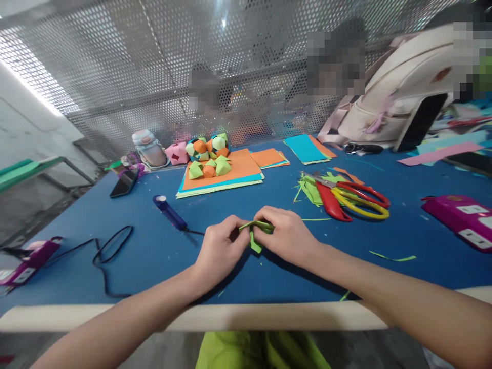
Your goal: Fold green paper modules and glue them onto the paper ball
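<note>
Between both hands is a folded piece of green paper (255, 244), held just above the blue table near its front. My left hand (223, 248) pinches its left end between thumb and fingers. On the other end, my right hand (286, 233) has its fingers closed, hiding part of the folds. A flap of the paper hangs down between the two thumbs. Beyond the hands lies a stack of orange, blue and pale green sheets (242, 166) with folded green and orange paper pieces (209, 168) on top. Right of my right hand are red-and-yellow-handled scissors (361, 202) on green paper scraps (311, 190).
A blue glue gun (169, 212) with a black cord lies to the left. Purple power strips (463, 218) sit at both sides. Behind are a bottle (150, 151), blue sheets (305, 148), a pale backpack (400, 87) with a phone (421, 123), and a perforated metal screen (161, 66).
</note>
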Demonstrator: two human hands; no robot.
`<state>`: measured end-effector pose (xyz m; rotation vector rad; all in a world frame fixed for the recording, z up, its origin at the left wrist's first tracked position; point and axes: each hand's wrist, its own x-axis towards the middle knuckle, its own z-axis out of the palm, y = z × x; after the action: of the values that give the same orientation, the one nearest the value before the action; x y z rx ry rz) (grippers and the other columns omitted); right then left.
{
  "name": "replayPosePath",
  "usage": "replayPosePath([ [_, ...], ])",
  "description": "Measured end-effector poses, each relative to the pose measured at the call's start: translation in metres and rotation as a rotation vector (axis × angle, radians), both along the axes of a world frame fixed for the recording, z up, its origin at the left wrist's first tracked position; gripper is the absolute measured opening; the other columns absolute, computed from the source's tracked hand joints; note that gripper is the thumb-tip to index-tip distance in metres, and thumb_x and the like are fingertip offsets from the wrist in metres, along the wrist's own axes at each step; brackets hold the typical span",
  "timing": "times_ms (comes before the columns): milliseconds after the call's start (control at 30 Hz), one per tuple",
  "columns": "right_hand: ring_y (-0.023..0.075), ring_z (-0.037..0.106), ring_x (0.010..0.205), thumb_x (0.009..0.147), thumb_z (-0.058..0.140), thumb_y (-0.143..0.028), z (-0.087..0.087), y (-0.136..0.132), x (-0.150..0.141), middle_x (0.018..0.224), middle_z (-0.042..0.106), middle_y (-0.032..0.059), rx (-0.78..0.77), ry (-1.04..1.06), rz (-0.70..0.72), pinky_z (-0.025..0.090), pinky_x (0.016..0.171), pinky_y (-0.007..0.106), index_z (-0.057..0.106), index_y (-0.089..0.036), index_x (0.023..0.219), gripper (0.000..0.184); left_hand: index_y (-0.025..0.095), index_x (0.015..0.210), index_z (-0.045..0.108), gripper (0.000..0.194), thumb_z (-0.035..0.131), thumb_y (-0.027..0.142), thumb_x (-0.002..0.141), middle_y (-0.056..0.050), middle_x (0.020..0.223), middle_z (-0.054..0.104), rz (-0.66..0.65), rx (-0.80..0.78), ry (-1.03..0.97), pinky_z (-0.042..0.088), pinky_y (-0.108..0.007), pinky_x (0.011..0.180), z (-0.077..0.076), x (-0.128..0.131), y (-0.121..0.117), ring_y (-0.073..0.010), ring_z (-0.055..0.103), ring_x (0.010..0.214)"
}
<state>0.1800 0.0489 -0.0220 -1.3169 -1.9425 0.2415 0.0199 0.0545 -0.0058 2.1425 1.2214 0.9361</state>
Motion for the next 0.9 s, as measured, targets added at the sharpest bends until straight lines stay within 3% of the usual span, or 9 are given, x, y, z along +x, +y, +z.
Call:
replayPosePath([
  [233,0.0149,0.052,0.063,0.08,0.05,-0.018,0.001,-0.001,0.001,0.067,0.059,0.0018,0.088,-0.115,0.029,0.034,0.064,0.028,0.053,-0.018,0.069,0.011,0.015,0.067,0.058,0.014,0.053,0.021,0.078,0.004,0.057,0.054,0.011,-0.073,-0.032,0.033,-0.018,0.052,0.001,0.001,0.002,-0.0068,0.041,0.052],
  [300,0.0157,0.054,0.067,0.08,0.051,-0.022,0.003,-0.003,0.0,0.074,0.061,0.0029,0.054,-0.036,0.058,0.036,0.065,0.028,0.055,-0.018,0.077,0.006,0.015,0.064,0.056,0.013,0.053,0.021,0.076,0.005,0.056,0.051,0.058,-0.11,-0.09,0.032,-0.019,0.051,0.002,0.0,0.004,-0.0072,0.04,0.053],
  [400,0.0148,0.055,0.065,0.078,0.055,-0.025,0.007,-0.004,0.0,0.075,0.06,0.001,-0.079,0.12,0.059,0.039,0.062,0.026,0.053,-0.019,0.09,0.014,0.016,0.062,0.053,0.015,0.053,0.023,0.074,0.005,0.056,0.049,0.113,-0.172,-0.21,0.033,-0.019,0.052,0.003,-0.001,0.008,-0.008,0.041,0.055],
  [500,0.0125,0.052,0.057,0.079,0.052,-0.022,0.008,-0.002,0.001,0.063,0.055,-0.0029,-0.124,0.206,0.026,0.038,0.057,0.024,0.051,-0.02,0.083,0.005,0.015,0.063,0.054,0.014,0.054,0.024,0.074,0.004,0.057,0.05,0.13,-0.242,-0.279,0.035,-0.02,0.054,0.004,-0.001,0.012,-0.0086,0.043,0.057],
  [667,0.0109,0.048,0.055,0.078,0.05,-0.014,0.003,0.004,0.004,0.061,0.052,-0.0033,-0.01,0.162,0.008,0.036,0.056,0.023,0.05,-0.02,0.073,0.008,0.016,0.07,0.055,0.005,0.054,0.02,0.072,0.003,0.064,0.054,0.084,-0.279,-0.219,0.037,-0.02,0.056,0.004,0.001,0.012,-0.0096,0.047,0.061],
  [800,0.0116,0.048,0.058,0.08,0.049,-0.013,-0.001,0.003,0.005,0.064,0.053,-0.0015,0.048,0.048,0.067,0.036,0.057,0.024,0.051,-0.019,0.073,0.009,0.016,0.088,0.063,0.016,0.055,0.025,0.076,0.0,0.081,0.063,-0.027,-0.219,-0.128,0.041,-0.022,0.065,0.003,0.0,0.012,-0.0121,0.052,0.071],
  [900,0.0123,0.048,0.059,0.081,0.048,-0.013,-0.001,0.001,0.004,0.066,0.053,-0.0003,0.062,0.0,0.106,0.036,0.058,0.024,0.052,-0.019,0.075,0.009,0.016,0.075,0.063,0.018,0.053,0.029,0.079,0.001,0.066,0.058,-0.031,-0.2,-0.062,0.037,-0.022,0.057,-0.001,-0.002,0.013,-0.0107,0.047,0.062],
])
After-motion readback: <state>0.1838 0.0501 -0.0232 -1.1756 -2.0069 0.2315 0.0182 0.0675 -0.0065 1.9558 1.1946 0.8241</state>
